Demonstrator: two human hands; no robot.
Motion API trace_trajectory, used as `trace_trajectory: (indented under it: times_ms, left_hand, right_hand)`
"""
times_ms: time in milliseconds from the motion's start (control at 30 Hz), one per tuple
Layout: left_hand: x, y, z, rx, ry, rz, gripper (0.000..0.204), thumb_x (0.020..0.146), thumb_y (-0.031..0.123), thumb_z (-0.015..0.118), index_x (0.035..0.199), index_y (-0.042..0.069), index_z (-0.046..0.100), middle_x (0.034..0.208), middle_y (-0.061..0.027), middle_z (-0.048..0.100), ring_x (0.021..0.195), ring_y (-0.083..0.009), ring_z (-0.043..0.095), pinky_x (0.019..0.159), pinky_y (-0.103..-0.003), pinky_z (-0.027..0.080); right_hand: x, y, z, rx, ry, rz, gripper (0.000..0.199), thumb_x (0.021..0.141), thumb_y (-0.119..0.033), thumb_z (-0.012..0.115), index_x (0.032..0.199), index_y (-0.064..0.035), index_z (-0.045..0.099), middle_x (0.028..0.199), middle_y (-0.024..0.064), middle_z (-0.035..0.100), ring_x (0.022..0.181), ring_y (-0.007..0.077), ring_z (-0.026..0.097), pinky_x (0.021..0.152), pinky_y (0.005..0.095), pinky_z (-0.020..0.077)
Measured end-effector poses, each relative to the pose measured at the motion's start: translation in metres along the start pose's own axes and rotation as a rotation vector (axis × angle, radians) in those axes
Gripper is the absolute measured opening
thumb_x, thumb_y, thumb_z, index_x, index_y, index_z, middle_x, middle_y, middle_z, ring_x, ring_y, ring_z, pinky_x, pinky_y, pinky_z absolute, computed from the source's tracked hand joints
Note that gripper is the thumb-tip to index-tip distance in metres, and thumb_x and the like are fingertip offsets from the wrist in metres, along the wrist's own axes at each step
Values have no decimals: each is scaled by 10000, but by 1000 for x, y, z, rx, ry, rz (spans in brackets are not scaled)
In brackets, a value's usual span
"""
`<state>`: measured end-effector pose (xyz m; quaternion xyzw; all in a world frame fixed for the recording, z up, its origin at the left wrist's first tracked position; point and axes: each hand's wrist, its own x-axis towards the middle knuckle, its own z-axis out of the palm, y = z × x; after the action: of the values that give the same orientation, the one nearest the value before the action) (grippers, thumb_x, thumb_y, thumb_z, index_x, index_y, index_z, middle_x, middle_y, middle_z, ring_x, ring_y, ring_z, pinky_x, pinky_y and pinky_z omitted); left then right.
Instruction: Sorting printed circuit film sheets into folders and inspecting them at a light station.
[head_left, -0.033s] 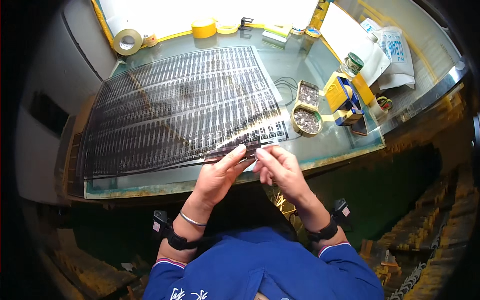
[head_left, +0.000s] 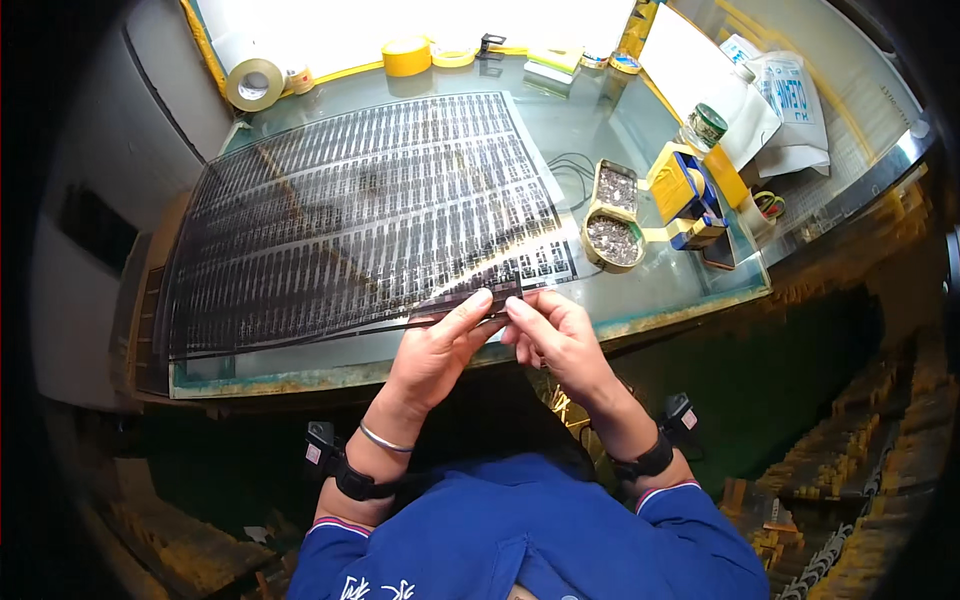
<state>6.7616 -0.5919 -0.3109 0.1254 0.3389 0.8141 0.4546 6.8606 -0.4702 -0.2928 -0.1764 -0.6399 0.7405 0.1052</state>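
A large dark sheet of many small cut-out parts in rows lies across the left and middle of the glass counter, its near edge lifting a little toward the person. At the far left corner stands a tape roll, and further right along the back edge lie a yellow tape roll and a flatter one beside it. At the counter's near edge the left hand has its grip closed: thumb and forefinger pinch a narrow dark strip that runs along the sheet's front edge. Whether the strip is still joined to the sheet cannot be told. The right hand sits just beside the left, fingertips almost touching it, its grip narrow on the strip's right end. Each wrist wears a dark band, and the left also a thin bangle. Right of the sheet, a thin black wire loops on the glass near two small trays filled with tiny grey parts. Further right stands a blue and yellow tape dispenser, then a small green-lidded jar, with white paper and a white bag behind it.
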Motion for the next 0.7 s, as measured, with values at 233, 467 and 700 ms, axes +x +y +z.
trace_trajectory:
  times_ms: [233, 467, 700]
  left_hand:
    - [10, -10, -3, -16, 13, -14, 198, 894, 86, 501, 1080, 53, 561, 1020, -75, 603, 952, -171, 555, 824, -338, 449]
    - [11, -6, -7, 58, 11, 5, 255, 913, 121, 466, 1097, -38, 541, 1072, -150, 596, 1051, -241, 552, 946, -379, 417]
    - [10, -6, -8, 81, -66, -2, 329, 933, 135, 410, 1175, -80, 464, 1159, -182, 547, 1115, -268, 512, 1007, -411, 369]
  right_hand:
    - [8, 19, 1, -411, 97, -176, 289, 908, -232, 475, 746, -4, 548, 522, 70, 535, 438, 143, 534, 421, 301, 418]
    - [-12, -48, -71, -217, -220, 30, 534, 850, -498, 523, 759, 25, 583, 644, 112, 618, 538, 141, 612, 481, 225, 493]
    - [-32, -95, -101, 48, 263, -322, 330, 916, -307, 487, 777, -23, 581, 608, 72, 598, 466, 114, 562, 417, 203, 451]
